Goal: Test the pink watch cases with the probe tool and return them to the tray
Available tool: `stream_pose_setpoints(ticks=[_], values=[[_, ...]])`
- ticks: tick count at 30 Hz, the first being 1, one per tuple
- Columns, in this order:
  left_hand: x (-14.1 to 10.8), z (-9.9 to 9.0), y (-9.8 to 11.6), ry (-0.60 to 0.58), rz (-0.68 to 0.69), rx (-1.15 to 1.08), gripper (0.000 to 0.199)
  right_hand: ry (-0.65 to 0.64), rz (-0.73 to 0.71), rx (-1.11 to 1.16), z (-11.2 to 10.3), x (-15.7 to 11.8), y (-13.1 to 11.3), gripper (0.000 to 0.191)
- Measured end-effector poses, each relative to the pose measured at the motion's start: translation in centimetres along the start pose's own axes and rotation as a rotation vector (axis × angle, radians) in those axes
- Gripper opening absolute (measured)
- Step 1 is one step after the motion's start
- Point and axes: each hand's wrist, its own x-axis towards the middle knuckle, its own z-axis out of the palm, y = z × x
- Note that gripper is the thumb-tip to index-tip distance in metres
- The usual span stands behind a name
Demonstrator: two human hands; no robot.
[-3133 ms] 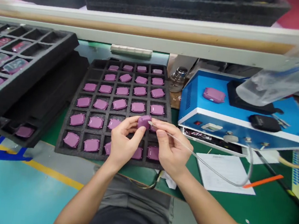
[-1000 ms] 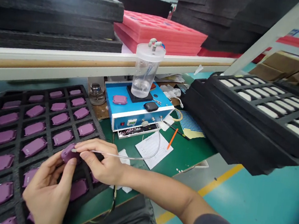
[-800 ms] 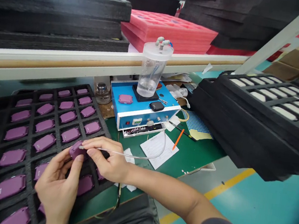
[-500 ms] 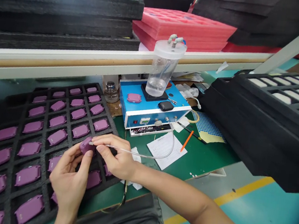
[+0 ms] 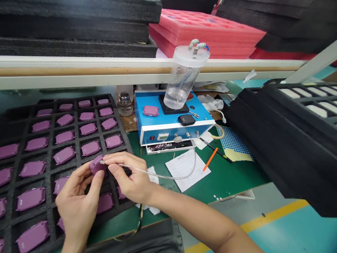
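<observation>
My left hand (image 5: 79, 201) holds a purple watch-like case (image 5: 97, 164) between thumb and fingers, above the tray. Pinched in my right hand (image 5: 132, 177) is the end of a clear thin tube (image 5: 162, 176), its tip touching or very near the case's edge. From there the tube curves back to the front of a blue machine (image 5: 171, 131). Below both hands lies a black foam tray (image 5: 49, 174) with many purple cases (image 5: 31, 199) in its compartments. The exact contact at the tip is too small to make out.
A clear water cylinder (image 5: 179, 83), a purple case (image 5: 151, 110) and a black case (image 5: 186, 119) sit on the machine. Paper (image 5: 181, 170) and an orange stick (image 5: 210, 159) lie to the right. Behind runs a shelf rail (image 5: 101, 74); black foam trays (image 5: 264, 141) stand at right.
</observation>
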Motion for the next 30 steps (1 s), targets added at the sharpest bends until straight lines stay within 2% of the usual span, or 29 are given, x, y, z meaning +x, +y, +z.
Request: stream_pose_setpoints(ticks=[6,18,26,30], values=[[-0.03,-0.05,0.04,-0.003,0.005,0.005,0.033,0.000,-0.012,0.011,-0.06,0.03,0.05,0.014],[-0.11,0.02,0.26,0.002,0.001,0.047,0.033,-0.034,0.053,-0.016,-0.09,-0.01,-0.01,0.015],[0.10,0.09,-0.09,-0.009,-0.009,0.022,0.033,0.005,0.001,-0.003,0.01,0.19,0.13,0.015],[-0.54,-0.34,0.25,-0.026,0.018,0.103,0.033,-0.010,0.006,0.000,-0.22,-0.39,-0.27,0.015]])
